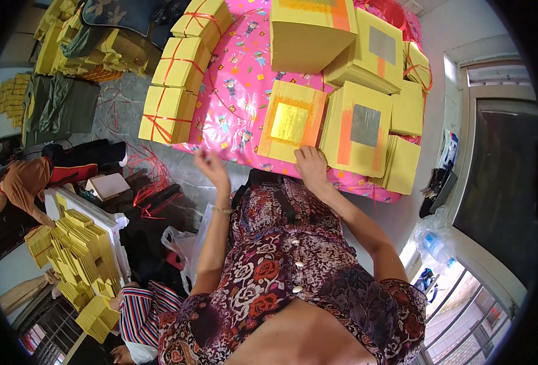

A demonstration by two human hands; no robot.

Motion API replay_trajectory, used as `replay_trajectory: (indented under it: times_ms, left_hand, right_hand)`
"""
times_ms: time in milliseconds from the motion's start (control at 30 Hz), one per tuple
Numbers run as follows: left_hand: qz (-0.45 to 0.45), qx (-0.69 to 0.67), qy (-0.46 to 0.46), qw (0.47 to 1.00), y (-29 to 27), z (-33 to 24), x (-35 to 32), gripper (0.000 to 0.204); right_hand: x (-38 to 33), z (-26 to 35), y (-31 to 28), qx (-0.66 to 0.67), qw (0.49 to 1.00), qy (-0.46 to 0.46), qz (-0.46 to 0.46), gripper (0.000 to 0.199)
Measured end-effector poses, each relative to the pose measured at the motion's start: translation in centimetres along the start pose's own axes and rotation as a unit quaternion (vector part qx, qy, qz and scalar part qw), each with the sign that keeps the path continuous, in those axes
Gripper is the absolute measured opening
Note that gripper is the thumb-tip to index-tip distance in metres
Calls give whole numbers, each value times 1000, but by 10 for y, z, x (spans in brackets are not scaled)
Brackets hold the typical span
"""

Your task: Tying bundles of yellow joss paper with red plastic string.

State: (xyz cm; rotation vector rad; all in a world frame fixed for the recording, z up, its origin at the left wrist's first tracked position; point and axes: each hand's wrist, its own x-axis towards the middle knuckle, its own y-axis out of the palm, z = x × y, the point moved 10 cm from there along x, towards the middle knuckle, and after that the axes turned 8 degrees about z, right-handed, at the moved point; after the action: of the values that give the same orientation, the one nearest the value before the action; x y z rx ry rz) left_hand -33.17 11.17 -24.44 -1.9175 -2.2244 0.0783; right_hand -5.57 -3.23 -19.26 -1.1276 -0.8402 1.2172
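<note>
My right hand (311, 165) rests flat on the near edge of a stack of yellow paper sheets with a gold foil square (291, 121), on a pink patterned cloth (238, 91). My left hand (211, 166) hovers just left of that stack at the cloth's near edge, fingers loosely curled and holding nothing I can see. Beside my right hand stands a thicker yellow stack with an orange stripe and a silver square (357, 128). More such stacks (372, 52) lie farther back.
Yellow bundles tied with red string (170, 91) line the cloth's left edge. Loose red string (150, 176) trails on the floor. A person in orange (22, 182) crouches at left near a white board heaped with folded yellow papers (80, 255). Another person's striped sleeve (144, 307) shows at lower left.
</note>
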Motion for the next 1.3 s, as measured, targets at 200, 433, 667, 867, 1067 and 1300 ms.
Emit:
replay_trajectory:
  times_ms: [200,433,667,867,1067,1300]
  left_hand:
    - [480,201,251,816,137,-109,-68,41]
    - [588,270,270,713,179,-92,-79,39]
    - [625,202,217,722,190,-73,-61,30]
    - [672,138,114,719,200,-57,-57,15]
    - [667,141,87,726,201,-53,-55,10]
    - [672,116,39,731,203,-45,-56,9]
  right_hand:
    - [3,-8,4,-23,998,-55,-1,13]
    - [18,-19,-3,77,988,-58,124,19]
    - [40,-30,5,100,968,-28,229,19]
    - [55,-50,24,137,936,-6,323,21]
    - [60,-55,34,154,929,-21,337,21]
    - [60,-56,33,169,927,-32,335,22]
